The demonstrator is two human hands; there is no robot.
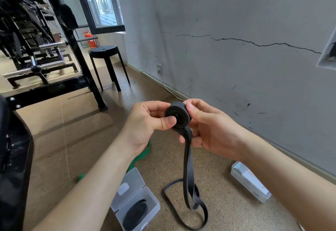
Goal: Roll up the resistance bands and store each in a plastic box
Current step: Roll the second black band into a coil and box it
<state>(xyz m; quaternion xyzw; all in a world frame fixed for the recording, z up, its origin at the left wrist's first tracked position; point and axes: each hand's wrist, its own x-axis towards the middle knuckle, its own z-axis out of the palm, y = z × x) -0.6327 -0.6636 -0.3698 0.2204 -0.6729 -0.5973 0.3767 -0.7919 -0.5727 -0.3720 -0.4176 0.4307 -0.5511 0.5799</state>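
Observation:
Both hands hold a black resistance band [179,116] at chest height, its upper part wound into a tight coil. My left hand [145,121] pinches the coil's left side with thumb on its face. My right hand [209,125] grips the coil's right edge and the strap just below. The loose tail [188,185] hangs down and loops on the floor. An open clear plastic box [127,181] lies on the floor below my left forearm, with a rolled black band [135,214] inside. A green band [143,153] lies on the floor, mostly hidden by my left arm.
A second clear plastic box [249,181] lies on the floor near the grey wall at right. A black stool [107,52] stands ahead by the wall. A black gym rack [76,63] with steel bars fills the left. A dark padded seat edge [14,158] sits at far left.

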